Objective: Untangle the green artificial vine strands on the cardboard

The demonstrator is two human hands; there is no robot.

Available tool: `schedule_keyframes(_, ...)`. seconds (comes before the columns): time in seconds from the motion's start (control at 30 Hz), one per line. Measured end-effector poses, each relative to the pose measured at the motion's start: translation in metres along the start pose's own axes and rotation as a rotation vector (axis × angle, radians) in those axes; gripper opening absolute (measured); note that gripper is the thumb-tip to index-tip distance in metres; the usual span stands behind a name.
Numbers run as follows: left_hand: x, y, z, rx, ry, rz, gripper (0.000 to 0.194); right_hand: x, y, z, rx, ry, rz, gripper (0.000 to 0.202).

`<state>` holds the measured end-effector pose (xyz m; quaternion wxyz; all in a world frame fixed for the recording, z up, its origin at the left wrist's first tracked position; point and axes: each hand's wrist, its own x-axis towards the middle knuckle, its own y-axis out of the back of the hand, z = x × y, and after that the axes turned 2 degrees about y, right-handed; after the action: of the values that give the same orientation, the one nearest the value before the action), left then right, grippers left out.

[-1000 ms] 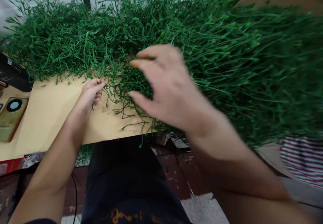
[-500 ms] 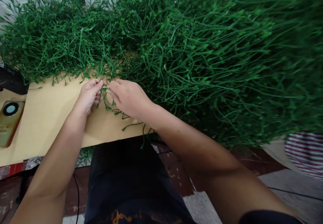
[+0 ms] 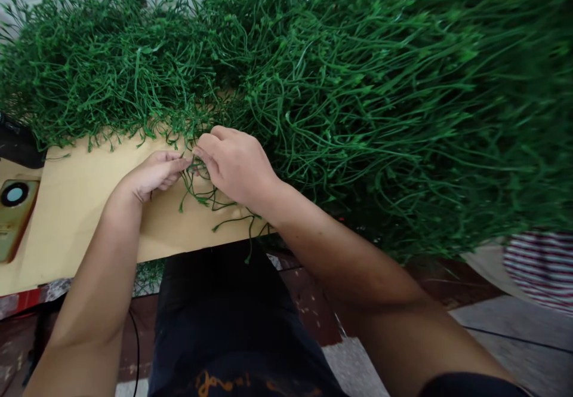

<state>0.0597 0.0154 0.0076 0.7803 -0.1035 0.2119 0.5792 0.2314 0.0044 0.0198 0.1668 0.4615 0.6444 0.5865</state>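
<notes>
Thin green plastic-looking stems (image 3: 197,191) with small forked tips hang between my two hands over a tan board (image 3: 89,206). My left hand (image 3: 161,173) pinches some of them between thumb and fingers. Close beside it, my right hand (image 3: 235,161) is closed, knuckles up, with its fingertips on the same stems. How many stems each hand grips is hidden by the fingers. A few loose stems (image 3: 235,224) lie under my right wrist and droop over the board's front edge.
A large heap of green stems (image 3: 358,98) covers the back and right. At the left edge lie a phone (image 3: 15,212) with a round camera and a black object (image 3: 20,140). Striped red-and-white fabric (image 3: 539,271) shows at the lower right.
My left hand has turned flatter, its fingers now pointing right at the stems. The right hand has lifted slightly and shifted right. The stems between them have moved a little.
</notes>
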Motion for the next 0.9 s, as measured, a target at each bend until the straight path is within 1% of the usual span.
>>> schedule_keyframes(0.07,0.000,0.001,0.000,-0.009,-0.001,-0.003,0.020,0.000,-0.001,0.000,0.019,0.016,0.023,0.028)
schedule_keyframes(0.17,0.002,0.000,-0.002,-0.029,-0.040,0.041,0.016,-0.001,-0.004,-0.002,0.049,0.082,0.038,0.028)
schedule_keyframes(0.27,0.006,-0.003,-0.005,-0.046,-0.112,0.114,0.016,-0.002,-0.010,-0.003,0.080,0.207,0.078,0.027)
schedule_keyframes(0.37,0.010,-0.008,-0.008,-0.131,-0.188,0.192,0.017,-0.002,-0.017,-0.001,0.121,0.303,0.132,0.028)
schedule_keyframes(0.47,0.014,-0.013,-0.007,-0.182,-0.201,0.286,0.017,-0.008,-0.021,-0.005,0.171,0.396,0.138,0.028)
schedule_keyframes(0.53,0.018,-0.015,-0.005,-0.188,-0.193,0.402,0.021,-0.019,-0.020,-0.019,0.230,0.536,0.109,0.026)
schedule_keyframes(0.6,0.021,-0.013,-0.003,-0.204,-0.186,0.510,0.025,-0.032,-0.014,-0.041,0.293,0.755,0.059,0.026)
schedule_keyframes(0.63,0.021,-0.012,-0.002,-0.217,-0.181,0.538,0.027,-0.037,-0.010,-0.053,0.313,0.862,0.030,0.027)
schedule_keyframes(0.67,0.021,-0.010,-0.002,-0.232,-0.179,0.538,0.028,-0.041,-0.006,-0.063,0.322,0.933,-0.002,0.028)
schedule_keyframes(0.7,0.019,-0.008,-0.001,-0.251,-0.183,0.519,0.029,-0.042,-0.002,-0.070,0.321,0.963,-0.041,0.028)
schedule_keyframes(0.73,0.017,-0.007,-0.001,-0.276,-0.189,0.494,0.029,-0.040,0.003,-0.074,0.309,0.941,-0.080,0.028)
schedule_keyframes(0.77,0.013,-0.006,-0.001,-0.305,-0.193,0.470,0.029,-0.036,0.007,-0.074,0.288,0.860,-0.113,0.028)
schedule_keyframes(0.8,0.010,-0.005,-0.001,-0.332,-0.196,0.449,0.028,-0.031,0.010,-0.070,0.261,0.730,-0.134,0.028)
schedule_keyframes(0.83,0.007,-0.005,-0.001,-0.357,-0.202,0.430,0.027,-0.025,0.012,-0.062,0.233,0.566,-0.134,0.028)
schedule_keyframes(0.9,0.002,-0.006,-0.002,-0.383,-0.220,0.379,0.029,-0.014,0.013,-0.043,0.196,0.203,-0.069,0.027)
